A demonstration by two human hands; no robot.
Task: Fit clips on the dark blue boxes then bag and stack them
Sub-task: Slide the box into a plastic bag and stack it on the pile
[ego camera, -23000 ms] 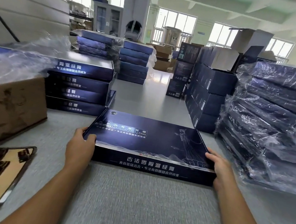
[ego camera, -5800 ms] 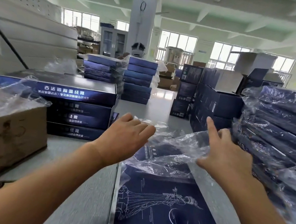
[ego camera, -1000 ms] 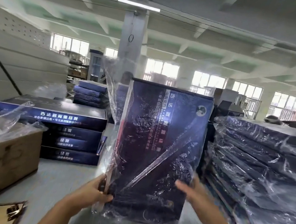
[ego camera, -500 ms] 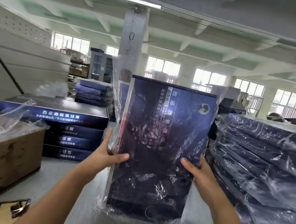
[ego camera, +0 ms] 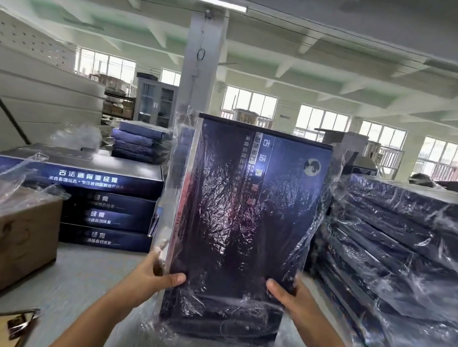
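We hold a dark blue box point(ego camera: 246, 228) upright on end over the grey table point(ego camera: 85, 279), wrapped in a clear plastic bag point(ego camera: 312, 242) whose loose end bunches beneath it. Our left hand point(ego camera: 153, 277) grips its lower left edge, thumb across the front face and fingers curled behind, while our right hand point(ego camera: 290, 298) clasps the lower right edge the same way. To the left stands a stack of unbagged boxes point(ego camera: 87, 198) beside a cardboard carton point(ego camera: 0, 242), and to the right a stack of bagged boxes point(ego camera: 401, 269).
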